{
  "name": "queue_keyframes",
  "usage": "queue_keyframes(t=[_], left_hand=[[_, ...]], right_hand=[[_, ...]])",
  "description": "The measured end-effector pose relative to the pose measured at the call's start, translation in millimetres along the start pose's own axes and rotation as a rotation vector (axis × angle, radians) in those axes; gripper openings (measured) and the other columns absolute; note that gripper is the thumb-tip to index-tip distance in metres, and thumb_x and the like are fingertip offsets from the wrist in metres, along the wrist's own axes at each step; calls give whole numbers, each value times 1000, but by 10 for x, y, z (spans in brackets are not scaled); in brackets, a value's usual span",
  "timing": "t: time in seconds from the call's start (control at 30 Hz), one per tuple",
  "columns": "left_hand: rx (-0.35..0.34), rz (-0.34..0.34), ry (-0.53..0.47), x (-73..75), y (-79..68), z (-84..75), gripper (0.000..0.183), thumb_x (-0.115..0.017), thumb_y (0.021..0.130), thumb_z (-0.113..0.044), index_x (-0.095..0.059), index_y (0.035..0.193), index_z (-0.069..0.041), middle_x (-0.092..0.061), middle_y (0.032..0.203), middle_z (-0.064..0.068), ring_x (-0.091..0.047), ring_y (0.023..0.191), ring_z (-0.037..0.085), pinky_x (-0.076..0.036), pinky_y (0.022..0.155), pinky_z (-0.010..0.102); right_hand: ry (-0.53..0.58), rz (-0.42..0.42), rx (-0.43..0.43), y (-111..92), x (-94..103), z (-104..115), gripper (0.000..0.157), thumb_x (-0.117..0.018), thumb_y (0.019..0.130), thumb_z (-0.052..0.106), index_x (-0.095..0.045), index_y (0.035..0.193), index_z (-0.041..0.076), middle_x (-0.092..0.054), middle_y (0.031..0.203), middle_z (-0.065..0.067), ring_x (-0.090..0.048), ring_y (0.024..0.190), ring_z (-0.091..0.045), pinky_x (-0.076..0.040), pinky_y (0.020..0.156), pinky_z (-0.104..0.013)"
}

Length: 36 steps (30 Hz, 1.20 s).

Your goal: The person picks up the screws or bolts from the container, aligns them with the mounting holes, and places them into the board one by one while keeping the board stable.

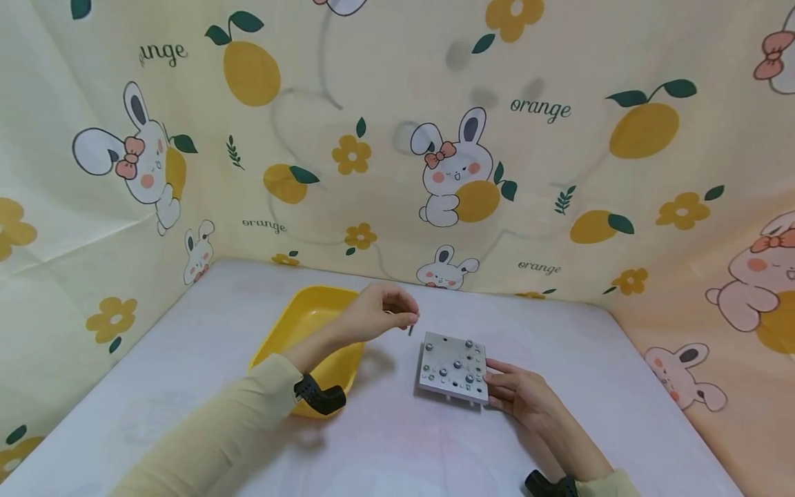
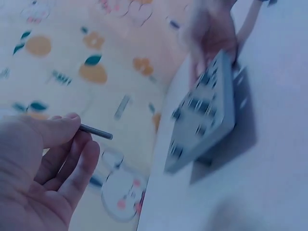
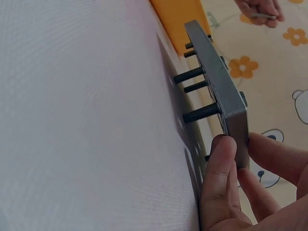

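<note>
My left hand [image 1: 379, 312] is raised near the yellow tray's right side and pinches a thin grey metal pin [image 2: 96, 132] between thumb and fingertips. The pin's far end sticks out free; its other end is hidden by the fingers. My right hand [image 1: 520, 395] grips the right edge of a square metal plate [image 1: 444, 354], thumb on one face and fingers on the other. Several bolt heads [image 1: 457, 364] and small holes show on its top. Threaded bolt shanks [image 3: 201, 113] stick out underneath, and the plate is tilted just over the table. A gap separates pin and plate.
A yellow plastic tray [image 1: 273, 331] stands on the white table [image 1: 397, 442], partly hidden under my left forearm. A printed cloth [image 1: 385, 200] with rabbits and oranges hangs behind and along the sides of the table.
</note>
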<state>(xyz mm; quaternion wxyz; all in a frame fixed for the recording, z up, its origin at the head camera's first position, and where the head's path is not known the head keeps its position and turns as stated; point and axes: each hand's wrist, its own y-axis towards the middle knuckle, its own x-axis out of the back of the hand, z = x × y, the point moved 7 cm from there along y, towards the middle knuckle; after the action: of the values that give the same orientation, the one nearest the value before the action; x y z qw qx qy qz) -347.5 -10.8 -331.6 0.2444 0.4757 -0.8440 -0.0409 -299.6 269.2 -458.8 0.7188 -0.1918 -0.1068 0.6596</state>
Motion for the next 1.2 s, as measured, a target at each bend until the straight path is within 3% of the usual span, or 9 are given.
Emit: queue_keyframes(t=[0.17,0.53,0.87,1.2], left_hand=[[-12,57,27,-330,43,-91,7,-70,92,-9,-69,99,-9,-68,94,0,-65,83,16,-54,80,28],[-59,188,56,-845,127,-13,10,-71,90,-3,-69,98,-6,-70,93,-3,-63,84,7,-52,81,22],[-99,252,133,-981,129,63,10,-71,90,-1,-69,95,-10,-69,90,-6,-62,83,2,-52,79,19],[-134,257,187,-1047,168,96,10,-71,89,0,-69,91,-10,-69,88,-5,-61,82,-1,-51,78,17]], right_hand=[[-1,-14,-2,-3,4,3,61,-74,85,3,-50,141,1,-70,106,-15,-69,89,-26,-56,71,-33],[2,-14,-5,6,9,3,60,-73,87,2,-49,142,-1,-71,103,-14,-69,83,-23,-56,69,-33],[15,43,19,-26,-25,28,63,-72,86,0,-45,143,-4,-71,105,-15,-70,87,-24,-57,72,-35],[4,49,35,-43,-25,51,62,-71,87,-1,-44,143,-5,-70,107,-16,-70,89,-25,-57,74,-38]])
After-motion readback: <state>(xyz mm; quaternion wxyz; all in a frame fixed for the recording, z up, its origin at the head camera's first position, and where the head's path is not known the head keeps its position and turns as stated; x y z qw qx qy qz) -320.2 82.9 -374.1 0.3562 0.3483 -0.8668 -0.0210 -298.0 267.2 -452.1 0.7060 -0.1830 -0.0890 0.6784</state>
